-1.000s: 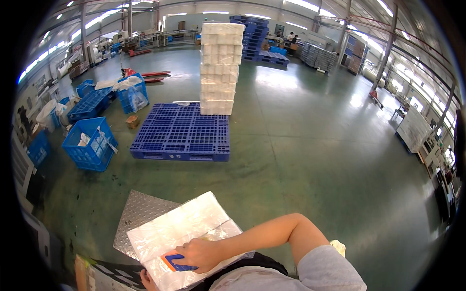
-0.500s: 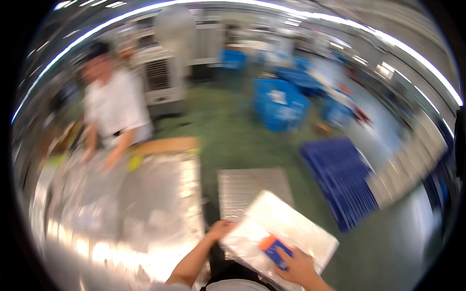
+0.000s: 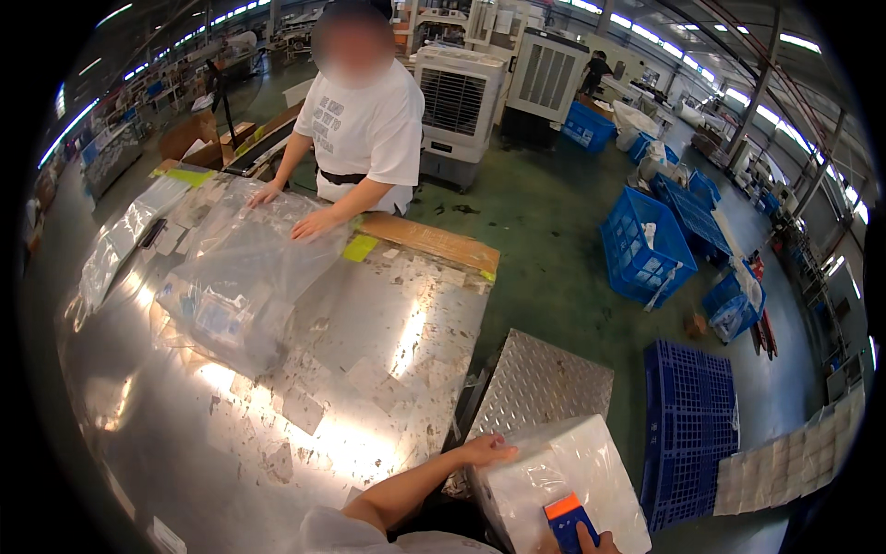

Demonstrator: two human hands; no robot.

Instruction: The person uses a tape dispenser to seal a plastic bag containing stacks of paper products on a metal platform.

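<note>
A white package in clear plastic wrap [image 3: 563, 462], shaped like a block, is at the lower centre right in front of me, beside the metal table. My left hand [image 3: 489, 450] grips its upper left edge, fingers over the wrap. My right hand [image 3: 602, 543] holds a flat blue-and-orange block [image 3: 566, 522] against the package's top; its exact kind does not show. The lower frame edge cuts off part of this hand. A diamond-plate metal platform [image 3: 544, 379] lies just beyond the package, partly covered by it.
The scuffed metal table [image 3: 369, 332] fills the left. Across it, a person in a white shirt [image 3: 365, 129] handles a clear plastic bag [image 3: 249, 286]. To the right are a blue pallet [image 3: 688, 415], stacked white packs [image 3: 784, 462] and a blue crate [image 3: 646, 245]. Air coolers [image 3: 457, 106] stand behind.
My view has turned left, so the table and person appear farther right and larger. Both hands stay on the package, the blue-and-orange block still in my right.
</note>
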